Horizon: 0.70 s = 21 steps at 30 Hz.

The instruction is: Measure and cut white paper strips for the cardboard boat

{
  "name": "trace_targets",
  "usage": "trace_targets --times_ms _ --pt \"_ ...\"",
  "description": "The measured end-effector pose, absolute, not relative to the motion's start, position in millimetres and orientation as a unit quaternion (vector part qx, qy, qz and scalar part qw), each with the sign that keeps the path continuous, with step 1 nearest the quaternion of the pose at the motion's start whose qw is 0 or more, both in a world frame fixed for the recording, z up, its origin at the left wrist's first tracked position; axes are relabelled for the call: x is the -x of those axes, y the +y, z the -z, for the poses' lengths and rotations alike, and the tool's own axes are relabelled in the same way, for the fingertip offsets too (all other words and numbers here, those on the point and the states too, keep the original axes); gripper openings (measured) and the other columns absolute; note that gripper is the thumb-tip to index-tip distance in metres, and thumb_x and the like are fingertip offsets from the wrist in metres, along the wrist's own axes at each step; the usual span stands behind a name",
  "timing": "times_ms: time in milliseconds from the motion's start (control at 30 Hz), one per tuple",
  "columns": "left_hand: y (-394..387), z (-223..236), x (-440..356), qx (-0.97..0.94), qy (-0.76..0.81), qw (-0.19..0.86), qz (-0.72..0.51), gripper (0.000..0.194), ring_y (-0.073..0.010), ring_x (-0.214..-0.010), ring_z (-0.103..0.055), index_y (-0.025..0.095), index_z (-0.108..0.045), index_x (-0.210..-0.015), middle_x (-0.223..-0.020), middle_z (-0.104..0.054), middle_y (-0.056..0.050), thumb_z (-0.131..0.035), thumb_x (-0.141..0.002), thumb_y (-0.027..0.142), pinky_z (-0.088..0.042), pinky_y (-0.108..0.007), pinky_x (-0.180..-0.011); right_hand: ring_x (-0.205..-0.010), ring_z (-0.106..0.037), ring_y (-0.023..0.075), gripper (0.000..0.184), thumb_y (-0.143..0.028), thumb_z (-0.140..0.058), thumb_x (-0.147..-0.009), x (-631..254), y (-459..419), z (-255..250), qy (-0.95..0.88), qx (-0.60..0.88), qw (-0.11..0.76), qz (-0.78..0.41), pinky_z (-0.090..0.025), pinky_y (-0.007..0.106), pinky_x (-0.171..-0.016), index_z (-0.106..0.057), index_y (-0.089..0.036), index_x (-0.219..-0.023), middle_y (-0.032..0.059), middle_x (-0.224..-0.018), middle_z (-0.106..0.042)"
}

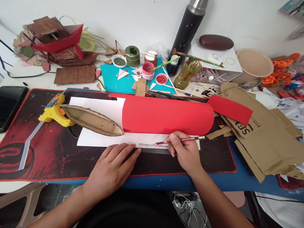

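Observation:
My right hand is closed round a red and black pencil, its tip at the top edge of a clear ruler. That hand also touches the ruler's right part. My left hand lies flat with fingers stretched out, the fingertips at the ruler's left end and the paper's near edge. The ruler lies along the near edge of the white paper. On that paper rest a boat-shaped cardboard piece and a red corrugated sheet, which curls at its right end.
A yellow glue gun lies at left on the dark mat. Behind are model boats, paint pots, a jar and a black flask. Cardboard scraps and a red strip lie at right.

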State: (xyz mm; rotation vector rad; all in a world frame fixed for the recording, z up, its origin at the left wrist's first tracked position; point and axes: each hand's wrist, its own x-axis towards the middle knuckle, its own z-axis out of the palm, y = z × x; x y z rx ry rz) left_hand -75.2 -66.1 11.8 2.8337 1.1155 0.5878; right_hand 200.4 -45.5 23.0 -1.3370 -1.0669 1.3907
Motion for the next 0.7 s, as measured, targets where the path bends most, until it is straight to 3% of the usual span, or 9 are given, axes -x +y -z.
trace_targets --times_ms 700 --pt "-67.8 -11.4 79.0 -0.915 0.348 0.042 -0.199 0.032 -0.0317 -0.120 -0.068 0.015 -0.071 -0.136 -0.135 -0.077 -0.013 -0.064 -0.105 0.013 -0.051 -0.048 -0.104 -0.044 -0.047 0.0094 0.042 -0.055 -0.071 -0.106 -203.1 -47.0 -15.2 -0.424 0.525 0.474 -0.565 -0.036 0.024 -0.046 -0.077 -0.020 -0.084 -0.0053 -0.052 -0.054"
